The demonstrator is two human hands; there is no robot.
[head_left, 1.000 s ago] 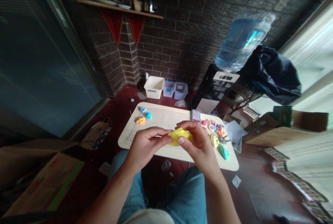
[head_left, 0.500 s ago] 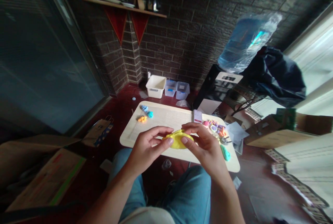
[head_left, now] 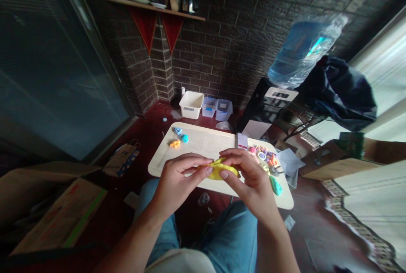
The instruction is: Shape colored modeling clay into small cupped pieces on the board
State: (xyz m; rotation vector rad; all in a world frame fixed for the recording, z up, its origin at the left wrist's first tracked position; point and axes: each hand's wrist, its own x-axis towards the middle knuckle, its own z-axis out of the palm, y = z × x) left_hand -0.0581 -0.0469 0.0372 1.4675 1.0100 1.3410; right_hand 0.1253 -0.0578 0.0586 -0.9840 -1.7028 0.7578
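Note:
A flattened piece of yellow modelling clay (head_left: 218, 172) is held between both hands above the near side of a cream table (head_left: 203, 133). My left hand (head_left: 182, 175) pinches its left end between thumb and fingers. My right hand (head_left: 249, 175) grips the right part, thumb in front and fingers curled over the top edge. At the table's far left lie blue clay lumps (head_left: 184, 138) and an orange clay piece (head_left: 174, 143). To the right of my right hand are several small coloured clay pieces (head_left: 272, 161) and a green clay lump (head_left: 275, 186).
A phone (head_left: 242, 141) lies at the table's back edge. Beyond it on the floor stand a white bin (head_left: 191, 106) and clear plastic boxes (head_left: 223, 110). A water dispenser (head_left: 263, 106) is at the back right. Cardboard boxes (head_left: 60, 218) flank me on both sides.
The yellow clay's top edge is now more folded and pinched, and my right fingers have shifted slightly left along it. The whole view has moved a little.

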